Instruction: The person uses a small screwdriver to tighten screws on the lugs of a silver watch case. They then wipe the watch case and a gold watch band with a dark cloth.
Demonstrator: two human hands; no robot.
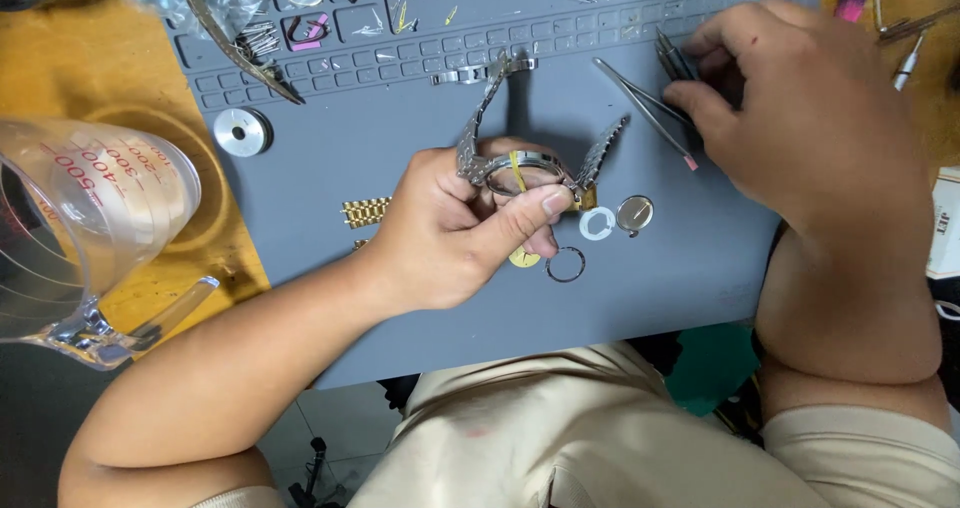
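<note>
Pinched in left hand (455,228) – metal watch (520,168), bracelet ends splayed, held above grey mat (400,298). White ring (597,223) and round caseback (634,214) lie just beside it. Right hand (790,118) grips tweezers (645,108) – tips touching mat.

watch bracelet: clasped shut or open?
Open. The watch sits in the left hand, and its two metal band halves splay apart above the grey mat, ends unjoined.
</note>
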